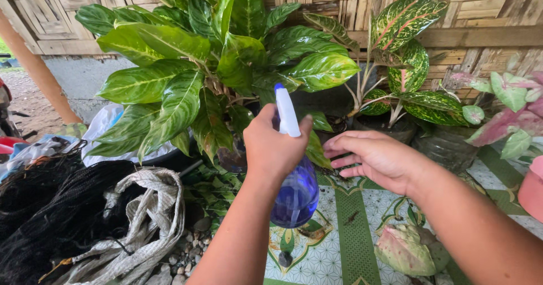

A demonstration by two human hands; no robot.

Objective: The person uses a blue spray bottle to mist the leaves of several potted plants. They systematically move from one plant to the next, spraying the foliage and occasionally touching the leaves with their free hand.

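My left hand (pixel 271 146) grips a spray bottle (pixel 296 197) with a blue see-through body and a white trigger head whose nozzle points at the large green-and-cream leafy plant (pixel 186 64) in front of me. Beside the bottle my right hand (pixel 373 157) hovers with fingers spread, palm down, holding nothing. It is nearest a low leaf (pixel 318 152) and the dark pots behind. A second plant with red-veined green leaves (pixel 404 47) stands to the right.
A patterned green-and-white mat (pixel 345 234) covers the surface, with a fallen pink-green leaf (pixel 408 250) on it. Black netting (pixel 45 206) and woven straps (pixel 150 206) lie at the left. A pink-leaved plant (pixel 509 109) stands far right. A woven bamboo wall (pixel 481 13) is behind.
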